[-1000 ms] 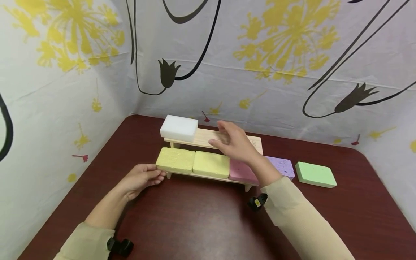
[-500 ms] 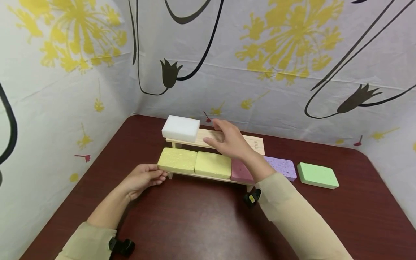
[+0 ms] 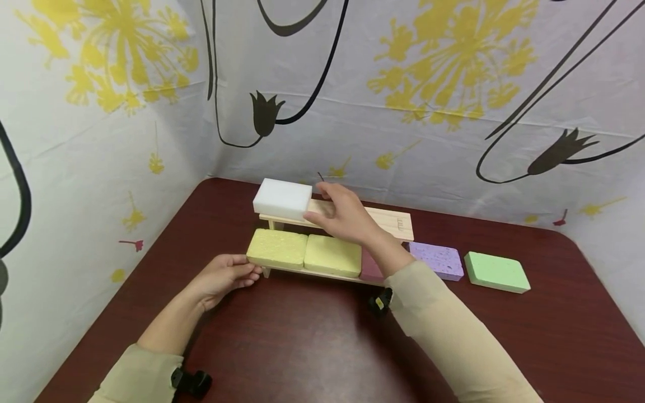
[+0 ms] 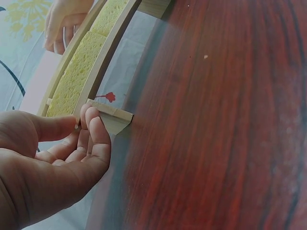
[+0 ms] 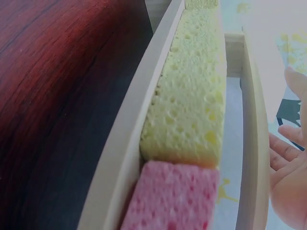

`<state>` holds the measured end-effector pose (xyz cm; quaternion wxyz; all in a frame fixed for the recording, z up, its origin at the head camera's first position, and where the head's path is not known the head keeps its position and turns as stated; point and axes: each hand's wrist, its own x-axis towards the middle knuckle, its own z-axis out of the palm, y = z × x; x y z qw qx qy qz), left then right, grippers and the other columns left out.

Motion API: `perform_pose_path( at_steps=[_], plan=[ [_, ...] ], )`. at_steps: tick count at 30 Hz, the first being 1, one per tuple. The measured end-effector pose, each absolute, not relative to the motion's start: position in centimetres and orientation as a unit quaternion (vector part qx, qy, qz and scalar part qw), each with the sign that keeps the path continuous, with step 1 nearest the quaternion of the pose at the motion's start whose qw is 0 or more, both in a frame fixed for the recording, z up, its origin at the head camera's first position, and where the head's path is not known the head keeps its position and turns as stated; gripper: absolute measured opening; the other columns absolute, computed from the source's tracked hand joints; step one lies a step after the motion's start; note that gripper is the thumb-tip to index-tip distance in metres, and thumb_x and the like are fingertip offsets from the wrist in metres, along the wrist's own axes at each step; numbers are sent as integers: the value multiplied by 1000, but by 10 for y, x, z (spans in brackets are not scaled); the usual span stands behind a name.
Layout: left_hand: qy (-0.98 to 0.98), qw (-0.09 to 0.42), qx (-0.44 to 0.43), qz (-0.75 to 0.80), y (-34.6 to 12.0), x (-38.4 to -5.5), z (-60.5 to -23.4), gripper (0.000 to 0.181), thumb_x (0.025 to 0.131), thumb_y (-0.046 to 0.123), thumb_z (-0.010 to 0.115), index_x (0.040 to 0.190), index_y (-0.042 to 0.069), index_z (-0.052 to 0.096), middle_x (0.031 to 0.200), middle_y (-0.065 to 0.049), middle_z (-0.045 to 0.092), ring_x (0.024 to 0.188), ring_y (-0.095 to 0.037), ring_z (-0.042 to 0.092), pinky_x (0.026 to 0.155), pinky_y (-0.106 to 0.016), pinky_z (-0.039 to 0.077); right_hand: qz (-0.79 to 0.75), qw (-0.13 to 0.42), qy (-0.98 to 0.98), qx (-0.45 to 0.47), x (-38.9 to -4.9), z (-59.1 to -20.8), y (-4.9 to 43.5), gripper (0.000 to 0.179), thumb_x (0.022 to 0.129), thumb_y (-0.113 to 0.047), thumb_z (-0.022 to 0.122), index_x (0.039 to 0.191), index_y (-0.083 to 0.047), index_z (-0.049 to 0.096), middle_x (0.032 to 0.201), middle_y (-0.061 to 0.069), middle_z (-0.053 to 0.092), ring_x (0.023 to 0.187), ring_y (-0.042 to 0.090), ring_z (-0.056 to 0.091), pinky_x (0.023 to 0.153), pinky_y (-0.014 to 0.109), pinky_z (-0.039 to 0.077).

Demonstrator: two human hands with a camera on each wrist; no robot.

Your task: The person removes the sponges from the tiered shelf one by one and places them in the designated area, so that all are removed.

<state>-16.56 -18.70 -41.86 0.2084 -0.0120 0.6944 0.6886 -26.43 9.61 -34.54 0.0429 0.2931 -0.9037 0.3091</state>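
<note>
My left hand [image 3: 228,280] pinches the left end of a two-step wooden rack [image 3: 390,221] between thumb and fingers. On the lower step, a first yellow sponge [image 3: 277,248], a second yellow sponge [image 3: 332,254] and a pink sponge [image 5: 175,196] lie in a row. A white foam block [image 3: 283,198] rests at the left of the upper step. Over that step, my right hand [image 3: 347,215] reaches to the block's right end, thumb in front and fingers behind. Whether it touches the block is hard to tell. My right forearm partly covers the pink sponge in the head view.
Right of the rack, a purple sponge [image 3: 436,261] and a green sponge [image 3: 496,272] lie on the dark red table [image 3: 302,336]. A patterned cloth [image 3: 322,84] hangs behind and to the left.
My right hand has moved left along the upper step, up to the white foam block. The left hand stays at the rack's end. The view has shifted slightly.
</note>
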Motion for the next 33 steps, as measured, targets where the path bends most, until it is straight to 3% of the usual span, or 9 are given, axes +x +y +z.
perform_pose_path(
  at_steps=[19, 33],
  plan=[
    [692, 204, -15, 692, -187, -165, -418, 30, 104, -1, 48, 125, -22, 50, 102, -13, 69, 90, -12, 67, 81, -23, 57, 284, 24, -918, 276, -274, -346, 75, 92, 87, -51, 76, 153, 1, 38, 154, 20, 43, 142, 36, 39, 116, 48, 35],
    [695, 202, -17, 690, -187, -165, -417, 30, 104, -1, 48, 125, -22, 50, 102, -13, 69, 90, -12, 67, 81, -23, 57, 299, 30, -914, 272, -274, -346, 73, 91, 85, -48, 80, 151, 1, 41, 152, 20, 45, 142, 35, 41, 117, 46, 34]
  ],
)
